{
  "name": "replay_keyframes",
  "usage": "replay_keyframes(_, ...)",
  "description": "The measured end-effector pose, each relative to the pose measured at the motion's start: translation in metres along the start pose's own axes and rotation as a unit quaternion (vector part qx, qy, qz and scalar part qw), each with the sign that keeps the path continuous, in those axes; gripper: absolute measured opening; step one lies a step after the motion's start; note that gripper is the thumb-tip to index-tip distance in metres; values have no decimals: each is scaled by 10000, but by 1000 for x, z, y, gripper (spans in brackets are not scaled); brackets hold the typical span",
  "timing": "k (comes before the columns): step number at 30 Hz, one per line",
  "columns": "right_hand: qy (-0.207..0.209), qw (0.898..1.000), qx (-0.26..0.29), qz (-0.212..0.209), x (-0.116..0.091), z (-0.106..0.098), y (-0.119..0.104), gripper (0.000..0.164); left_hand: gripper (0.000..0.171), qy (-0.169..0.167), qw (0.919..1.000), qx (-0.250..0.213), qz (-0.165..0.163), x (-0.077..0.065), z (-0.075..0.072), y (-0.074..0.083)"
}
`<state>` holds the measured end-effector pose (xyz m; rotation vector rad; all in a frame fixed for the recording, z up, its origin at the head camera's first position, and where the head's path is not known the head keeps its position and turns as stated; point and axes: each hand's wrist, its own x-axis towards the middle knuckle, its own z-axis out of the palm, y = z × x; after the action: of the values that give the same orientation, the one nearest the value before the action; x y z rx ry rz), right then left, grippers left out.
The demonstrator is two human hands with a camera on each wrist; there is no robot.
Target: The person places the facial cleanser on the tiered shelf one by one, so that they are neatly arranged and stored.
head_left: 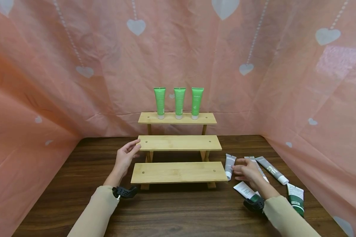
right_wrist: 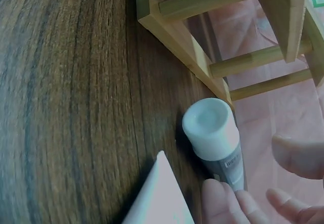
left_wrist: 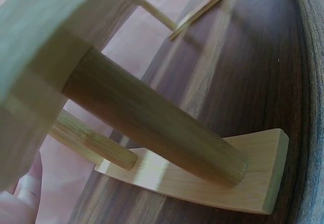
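The left hand (head_left: 125,158) touches the left end of a wooden stand's middle shelf (head_left: 179,142); whether it grips is unclear. Rightward, the right hand (head_left: 248,171), thumb spread, holds nothing, beside a grey tube (head_left: 229,164) lying on the table (head_left: 178,210).

Grey tube (head_left: 230,162), white cap (right_wrist: 210,125)
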<state>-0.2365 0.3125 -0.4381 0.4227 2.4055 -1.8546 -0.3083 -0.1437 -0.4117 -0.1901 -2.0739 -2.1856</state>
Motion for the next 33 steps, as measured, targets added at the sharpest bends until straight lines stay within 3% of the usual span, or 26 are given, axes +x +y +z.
replay_keyframes(6,119,9995,-14,303,4,6,1,74,39,-4,10000,-5,-30,0,-1,0)
replay_keyframes(16,333,9985,-116,427,16,11,6,69,40,-74,9999,93,42,0,-1,-2)
replay_keyframes(33,68,9971,-647,388,19,14,0,71,39,-34,10000,1,32,-2,0,-1)
